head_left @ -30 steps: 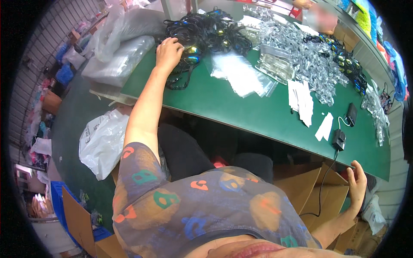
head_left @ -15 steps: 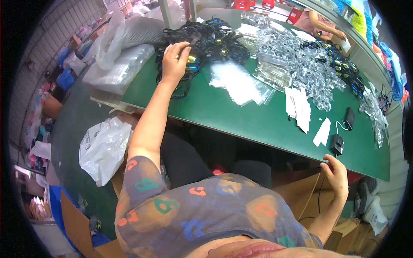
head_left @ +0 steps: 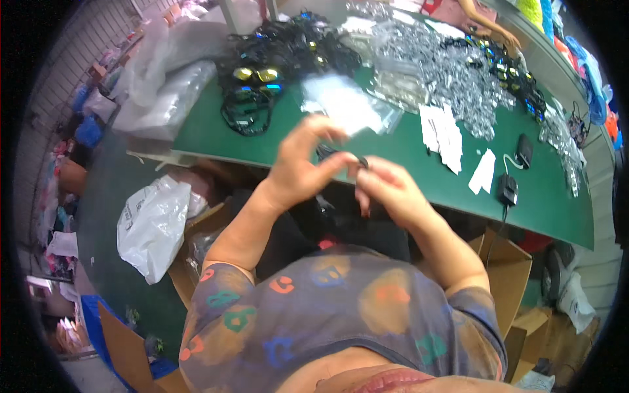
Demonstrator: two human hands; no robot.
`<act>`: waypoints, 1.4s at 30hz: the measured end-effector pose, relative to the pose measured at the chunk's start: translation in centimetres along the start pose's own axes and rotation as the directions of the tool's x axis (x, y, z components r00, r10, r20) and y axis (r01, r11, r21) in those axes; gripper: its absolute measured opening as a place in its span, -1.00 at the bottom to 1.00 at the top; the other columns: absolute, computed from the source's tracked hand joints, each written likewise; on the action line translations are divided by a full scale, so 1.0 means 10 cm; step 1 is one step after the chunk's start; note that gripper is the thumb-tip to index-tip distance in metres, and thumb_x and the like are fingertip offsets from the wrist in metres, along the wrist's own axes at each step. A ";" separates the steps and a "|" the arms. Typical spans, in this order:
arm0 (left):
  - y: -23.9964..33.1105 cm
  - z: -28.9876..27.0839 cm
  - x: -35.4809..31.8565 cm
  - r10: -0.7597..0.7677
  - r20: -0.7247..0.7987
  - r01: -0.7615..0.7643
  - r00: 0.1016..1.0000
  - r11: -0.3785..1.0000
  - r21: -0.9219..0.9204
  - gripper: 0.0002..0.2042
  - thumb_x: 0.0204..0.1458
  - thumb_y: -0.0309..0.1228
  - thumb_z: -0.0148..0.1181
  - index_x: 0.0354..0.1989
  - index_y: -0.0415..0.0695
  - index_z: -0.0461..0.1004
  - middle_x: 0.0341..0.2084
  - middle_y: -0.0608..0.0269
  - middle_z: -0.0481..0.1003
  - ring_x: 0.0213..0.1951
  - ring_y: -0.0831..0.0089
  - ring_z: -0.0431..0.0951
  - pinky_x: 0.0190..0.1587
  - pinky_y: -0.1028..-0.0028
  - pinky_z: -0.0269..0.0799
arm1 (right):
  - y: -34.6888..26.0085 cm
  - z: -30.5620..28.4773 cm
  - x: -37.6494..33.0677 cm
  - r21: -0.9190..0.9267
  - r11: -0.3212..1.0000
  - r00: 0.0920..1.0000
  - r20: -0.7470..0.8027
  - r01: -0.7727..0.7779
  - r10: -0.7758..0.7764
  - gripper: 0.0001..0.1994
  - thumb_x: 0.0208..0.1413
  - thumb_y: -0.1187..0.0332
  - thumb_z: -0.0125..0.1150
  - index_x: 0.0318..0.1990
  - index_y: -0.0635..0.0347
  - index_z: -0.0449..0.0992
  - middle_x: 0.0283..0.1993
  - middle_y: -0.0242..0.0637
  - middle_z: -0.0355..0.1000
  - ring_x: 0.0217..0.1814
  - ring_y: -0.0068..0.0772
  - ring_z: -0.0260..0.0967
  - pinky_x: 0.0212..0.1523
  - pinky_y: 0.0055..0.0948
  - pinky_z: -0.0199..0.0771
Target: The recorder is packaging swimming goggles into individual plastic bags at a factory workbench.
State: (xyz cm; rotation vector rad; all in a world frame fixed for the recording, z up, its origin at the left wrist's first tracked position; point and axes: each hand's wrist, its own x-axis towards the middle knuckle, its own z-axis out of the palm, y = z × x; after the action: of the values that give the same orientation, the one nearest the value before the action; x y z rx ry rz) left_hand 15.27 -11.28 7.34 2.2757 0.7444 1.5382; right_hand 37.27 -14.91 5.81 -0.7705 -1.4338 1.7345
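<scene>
Both of my hands are together above the near edge of the green table. My left hand (head_left: 298, 164) is closed around a pair of black swimming goggles (head_left: 324, 153), mostly hidden by the fingers. Close beside it, my right hand (head_left: 388, 185) pinches a dark part of the goggles, apparently the strap. Beyond my left hand lies a heap of black goggles (head_left: 288, 49), some with shiny yellow and blue lenses. A stack of clear plastic bags (head_left: 341, 105) lies just past my hands.
Clear plastic cases (head_left: 426, 59) are piled at the far middle, with more goggles (head_left: 511, 75) to their right. White paper slips (head_left: 441, 137) and a black device with a cable (head_left: 508, 190) lie at right. A co-worker's arm (head_left: 488, 23) reaches in at the far right.
My left hand has come back from the goggle heap with a pair of goggles. My right hand has moved left from the table's right edge to meet it.
</scene>
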 end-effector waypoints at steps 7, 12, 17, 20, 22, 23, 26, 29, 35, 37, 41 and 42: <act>-0.04 0.28 -1.08 -0.736 -0.162 0.358 0.658 0.494 -0.792 -0.59 0.43 -0.21 -0.07 -0.53 -0.10 0.29 -0.63 0.34 0.27 -0.55 0.54 0.25 -0.42 0.47 0.25 | -0.57 0.20 0.25 0.176 0.973 0.988 -0.019 0.152 -0.151 -0.63 0.37 0.26 0.08 0.21 0.28 0.41 -0.55 -0.44 0.24 -0.58 -0.57 0.18 -0.54 -0.54 0.24; 0.24 0.55 -1.15 -0.759 0.502 0.735 0.415 -0.045 -0.677 -0.31 0.36 0.22 -0.31 -0.05 -0.21 0.53 -0.15 0.10 0.62 -0.07 0.28 0.62 0.04 0.31 0.49 | -0.64 0.23 0.29 0.120 0.969 0.976 -0.071 0.215 -0.208 -0.60 0.35 0.25 0.11 0.22 0.29 0.44 -0.53 -0.45 0.24 -0.55 -0.60 0.17 -0.53 -0.53 0.23; -0.09 0.63 -1.17 -0.629 0.509 0.386 0.587 -0.335 -0.859 -0.59 0.38 -0.05 -0.04 0.18 -0.09 0.41 -0.03 0.15 0.56 0.12 0.23 0.54 0.19 0.18 0.47 | -0.35 0.32 0.16 0.165 0.977 0.991 -0.031 0.133 -0.130 -0.57 0.34 0.27 0.12 0.27 0.30 0.39 -0.53 -0.45 0.23 -0.53 -0.59 0.18 -0.52 -0.53 0.24; -0.03 0.57 -1.00 -0.777 0.365 0.329 0.512 -0.215 -0.919 -0.64 0.33 -0.13 0.09 0.07 -0.16 0.44 -0.12 0.22 0.57 -0.02 0.35 0.55 0.08 0.30 0.47 | -0.01 0.28 0.04 0.305 0.942 0.989 -0.011 0.142 -0.146 -0.56 0.27 0.21 0.18 0.19 0.29 0.38 -0.54 -0.45 0.18 -0.46 -0.43 0.27 -0.11 -0.36 0.38; -0.02 0.52 -1.07 -0.709 0.403 0.450 0.579 -0.135 -0.883 -0.78 0.30 -0.23 0.15 -0.11 -0.13 0.47 -0.25 0.23 0.57 -0.12 0.38 0.55 -0.03 0.41 0.45 | 0.21 0.30 0.01 0.496 0.864 0.996 -0.028 0.082 -0.079 -0.65 0.24 0.29 0.23 0.11 0.25 0.45 -0.32 -0.36 0.48 -0.39 -0.63 0.25 -0.28 -0.61 0.24; 0.10 0.55 -1.05 -0.722 0.339 0.445 0.603 -0.048 -0.894 -0.86 0.27 -0.30 0.16 -0.24 -0.10 0.46 -0.38 0.24 0.54 -0.21 0.40 0.56 -0.15 0.51 0.41 | 0.32 0.31 0.02 0.526 0.847 0.997 -0.009 0.074 -0.082 -0.68 0.23 0.29 0.24 0.07 0.22 0.47 -0.29 -0.32 0.51 -0.39 -0.63 0.26 -0.28 -0.63 0.25; -0.03 0.55 -1.26 -0.735 0.339 0.470 0.587 -0.031 -0.882 -0.83 0.29 -0.35 0.15 -0.07 -0.16 0.49 -0.37 0.32 0.51 -0.33 0.50 0.51 -0.24 0.55 0.39 | 0.42 0.34 -0.01 0.690 0.723 0.999 0.043 -0.035 0.007 -0.64 0.21 0.11 0.26 0.01 0.14 0.46 -0.44 -0.40 0.39 -0.28 -0.45 0.36 -0.13 -0.39 0.40; -0.15 0.45 -1.28 -0.801 0.246 0.555 0.546 0.125 -0.822 -0.74 0.33 -0.34 0.14 0.09 -0.20 0.48 -0.35 0.32 0.55 -0.29 0.51 0.53 -0.16 0.43 0.52 | 0.47 0.24 -0.02 0.819 0.567 0.994 -0.042 0.093 -0.101 -0.69 0.19 -0.05 0.28 -0.25 -0.07 0.45 -0.45 -0.46 0.34 -0.20 -0.31 0.40 -0.04 -0.11 0.47; -0.08 0.04 -1.36 -0.784 0.387 0.750 0.485 0.144 -0.646 -0.63 0.37 -0.19 0.06 0.07 -0.29 0.46 -0.24 0.05 0.63 -0.22 0.34 0.63 -0.14 0.35 0.56 | 0.77 -0.03 -0.20 0.686 0.715 0.947 -0.301 0.133 0.113 -0.86 0.29 0.21 0.20 -0.25 -0.04 0.38 -0.36 -0.41 0.42 -0.20 -0.33 0.49 -0.04 -0.21 0.52; -0.01 -0.06 -1.36 -0.773 0.438 0.749 0.459 0.071 -0.659 -0.58 0.35 -0.11 0.07 0.03 -0.29 0.48 -0.20 -0.04 0.64 -0.19 0.24 0.67 -0.13 0.30 0.58 | 0.80 -0.06 -0.33 0.381 0.910 0.954 -0.173 -0.164 0.245 -0.80 0.30 0.28 0.20 -0.03 0.06 0.37 -0.22 -0.25 0.53 -0.16 -0.29 0.59 -0.16 -0.37 0.58; 0.06 -0.07 -1.34 -0.762 0.432 0.750 0.482 0.103 -0.654 -0.62 0.36 -0.16 0.06 0.04 -0.29 0.47 -0.18 0.01 0.62 -0.18 0.27 0.65 -0.11 0.31 0.57 | 0.58 -0.41 -0.20 -0.716 0.688 0.991 0.039 0.117 -0.128 -0.84 0.28 0.36 0.25 -0.12 0.25 0.60 -0.28 -0.34 0.52 -0.28 -0.54 0.53 -0.21 -0.44 0.57; 0.06 -0.04 -1.36 -0.746 0.435 0.738 0.504 0.110 -0.666 -0.63 0.37 -0.19 0.06 0.06 -0.29 0.45 -0.18 0.03 0.62 -0.17 0.28 0.65 -0.10 0.31 0.57 | 0.51 -0.61 -0.04 -0.745 0.651 0.968 -0.026 0.147 -0.248 -0.85 0.26 0.38 0.25 -0.10 0.25 0.60 -0.28 -0.31 0.52 -0.32 -0.53 0.52 -0.25 -0.44 0.56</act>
State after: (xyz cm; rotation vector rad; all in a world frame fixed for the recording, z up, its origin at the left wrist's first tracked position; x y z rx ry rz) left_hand 11.04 -19.54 -2.63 0.8656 0.7716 0.9780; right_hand 41.65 -12.53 -0.40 -1.0601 -2.0696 0.8611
